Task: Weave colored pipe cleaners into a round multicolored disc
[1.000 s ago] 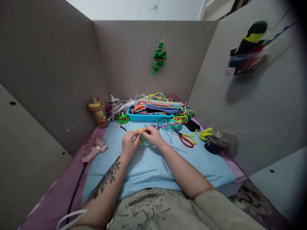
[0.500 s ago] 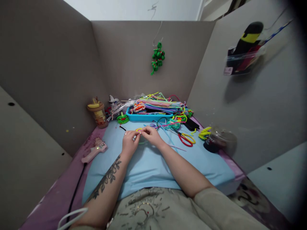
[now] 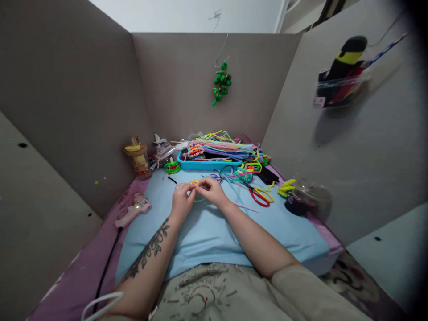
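My left hand [image 3: 182, 199] and my right hand [image 3: 213, 191] meet over the middle of the blue cloth, both closed, thumbs and fingertips pinched together. Between them is a small yellow-and-pink pipe cleaner piece [image 3: 194, 182], mostly hidden by the fingers. A pale green strand [image 3: 198, 200] shows just below the fingertips; whether it joins the held piece I cannot tell. Red-and-yellow-handled scissors [image 3: 261, 196] lie to the right of my right hand. Loose pipe cleaners [image 3: 236, 191] are scattered just beyond it.
A blue tray [image 3: 210, 166] heaped with pipe cleaners stands at the back. Left are a pink glue gun [image 3: 133, 213], a cup [image 3: 140, 162] and a green figure [image 3: 172, 166]. A dark-based clear container [image 3: 306, 198] stands right. Grey panels enclose three sides; a green ornament [image 3: 221, 84] hangs behind.
The view has shifted slightly, so everything sits a little lower and to the right. My hands stay together on the small piece, with only a slight change in the fingers.
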The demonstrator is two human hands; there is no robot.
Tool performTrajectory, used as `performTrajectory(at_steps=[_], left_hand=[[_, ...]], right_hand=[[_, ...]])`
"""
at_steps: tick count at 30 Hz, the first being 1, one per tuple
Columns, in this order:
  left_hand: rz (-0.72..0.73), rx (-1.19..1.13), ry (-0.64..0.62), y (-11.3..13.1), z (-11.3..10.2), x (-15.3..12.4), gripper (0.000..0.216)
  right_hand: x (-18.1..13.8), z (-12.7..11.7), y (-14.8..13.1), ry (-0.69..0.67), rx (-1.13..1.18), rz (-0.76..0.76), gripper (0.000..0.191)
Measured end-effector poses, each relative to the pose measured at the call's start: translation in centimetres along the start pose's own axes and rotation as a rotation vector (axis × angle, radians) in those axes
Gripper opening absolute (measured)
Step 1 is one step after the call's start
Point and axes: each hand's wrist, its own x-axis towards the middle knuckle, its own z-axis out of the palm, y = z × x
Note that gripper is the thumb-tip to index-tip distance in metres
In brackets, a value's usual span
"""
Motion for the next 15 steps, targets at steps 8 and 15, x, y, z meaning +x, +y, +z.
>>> performTrajectory(at_steps=[8, 15], left_hand=[[-0.045, -0.067, 0.016, 0.10, 0.01, 0.06, 0.014], [-0.068, -0.069, 0.005, -0.14, 0.20, 0.00, 0.014]], right_hand=[[0.08, -0.42, 0.12, 0.032, -0.012, -0.008, 0.015], [0.18, -0.56, 0.00, 0.005, 0.059, 0.059, 0.016]])
